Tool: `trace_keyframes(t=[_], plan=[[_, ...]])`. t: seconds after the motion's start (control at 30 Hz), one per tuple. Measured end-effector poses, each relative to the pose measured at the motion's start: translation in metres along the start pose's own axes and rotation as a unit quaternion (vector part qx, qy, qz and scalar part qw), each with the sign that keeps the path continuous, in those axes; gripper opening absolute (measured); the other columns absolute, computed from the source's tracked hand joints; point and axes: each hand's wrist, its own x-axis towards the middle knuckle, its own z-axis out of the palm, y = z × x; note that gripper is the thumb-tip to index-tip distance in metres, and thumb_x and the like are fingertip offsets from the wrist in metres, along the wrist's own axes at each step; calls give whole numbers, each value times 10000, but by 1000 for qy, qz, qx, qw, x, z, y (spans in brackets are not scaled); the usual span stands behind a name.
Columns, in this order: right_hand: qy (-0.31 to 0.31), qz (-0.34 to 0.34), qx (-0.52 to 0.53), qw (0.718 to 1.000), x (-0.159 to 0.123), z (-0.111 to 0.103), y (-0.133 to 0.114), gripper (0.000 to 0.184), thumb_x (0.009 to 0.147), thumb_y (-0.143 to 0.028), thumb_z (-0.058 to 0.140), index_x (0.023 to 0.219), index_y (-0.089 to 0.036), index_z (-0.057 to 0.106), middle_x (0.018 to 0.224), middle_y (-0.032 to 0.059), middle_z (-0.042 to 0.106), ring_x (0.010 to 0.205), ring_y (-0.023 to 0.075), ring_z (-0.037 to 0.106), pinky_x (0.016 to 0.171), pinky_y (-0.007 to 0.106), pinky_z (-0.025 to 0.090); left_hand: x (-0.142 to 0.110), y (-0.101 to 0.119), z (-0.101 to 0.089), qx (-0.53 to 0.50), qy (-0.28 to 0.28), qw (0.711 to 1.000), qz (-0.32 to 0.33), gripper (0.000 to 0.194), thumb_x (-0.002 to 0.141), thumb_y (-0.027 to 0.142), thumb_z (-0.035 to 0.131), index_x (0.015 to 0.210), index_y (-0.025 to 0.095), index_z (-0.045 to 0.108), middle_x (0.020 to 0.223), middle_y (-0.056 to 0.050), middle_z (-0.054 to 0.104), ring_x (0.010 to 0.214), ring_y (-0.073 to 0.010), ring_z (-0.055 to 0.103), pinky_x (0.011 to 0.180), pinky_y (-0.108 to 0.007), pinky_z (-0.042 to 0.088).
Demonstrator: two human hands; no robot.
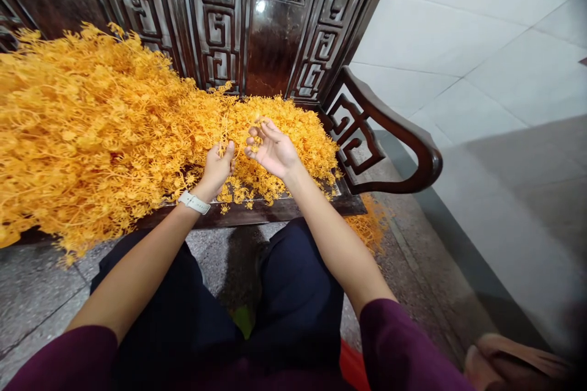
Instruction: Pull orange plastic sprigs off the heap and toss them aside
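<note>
My left hand [219,170] is closed, thumb on top, around the stem of a yellow artificial flower sprig [224,129] that stands up from the fist. Just to its right is my right hand [274,149], palm turned up and fingers curled. Its thumb and forefinger pinch a small yellow piece, too small to make out well. Behind and below both hands lies a heap of the same yellow plastic sprigs [293,119]. A much larger pile of sprigs [101,128] rises on the left. Loose bits rest near the seat's front edge under my hands.
The sprigs lie on a dark carved wooden bench [275,214] with a high latticed back [275,43]. Its curved armrest [413,140] juts out at the right. More yellow sprigs [369,223] are on the floor beyond the seat's end. A pale tiled wall [458,43] stands at right.
</note>
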Motion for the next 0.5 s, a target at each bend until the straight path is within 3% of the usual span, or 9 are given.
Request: trace_keyframes(t=[0.17, 0.27, 0.43, 0.5], plan=[[15, 20, 20, 1000, 4, 3, 2, 236, 945, -481, 570, 880, -264, 505, 784, -6, 483, 717, 153, 467, 645, 284, 482, -1, 0, 1, 5, -8, 1000, -10, 392, 851, 412, 849, 841, 205, 516, 567, 83, 441, 415, -66, 401, 387, -163, 248], [20, 29, 36, 999, 7, 3, 5, 319, 933, -473, 668, 826, -253, 464, 679, -59, 350, 582, 111, 341, 549, 232, 384, -1, 2, -2, -3, -35, 999, -14, 418, 821, 431, 874, 803, 199, 527, 537, 90, 408, 381, -48, 325, 373, -162, 201], [51, 18, -5, 999, 5, 5, 10, 326, 913, -410, 722, 827, -251, 451, 623, -98, 270, 489, 79, 227, 454, 196, 242, -5, 14, -8, -27, -210, 973, -96, 527, 865, 676, 733, 801, 158, 657, 448, 108, 265, 342, -36, 186, 361, -166, 141], [61, 22, -38, 997, 5, 5, 10, 299, 907, -395, 712, 832, -248, 463, 603, -108, 255, 470, 69, 182, 432, 187, 178, -9, 17, -7, -1, -276, 954, -114, 540, 847, 671, 756, 763, 144, 672, 433, 106, 256, 348, -31, 177, 367, -163, 146]])
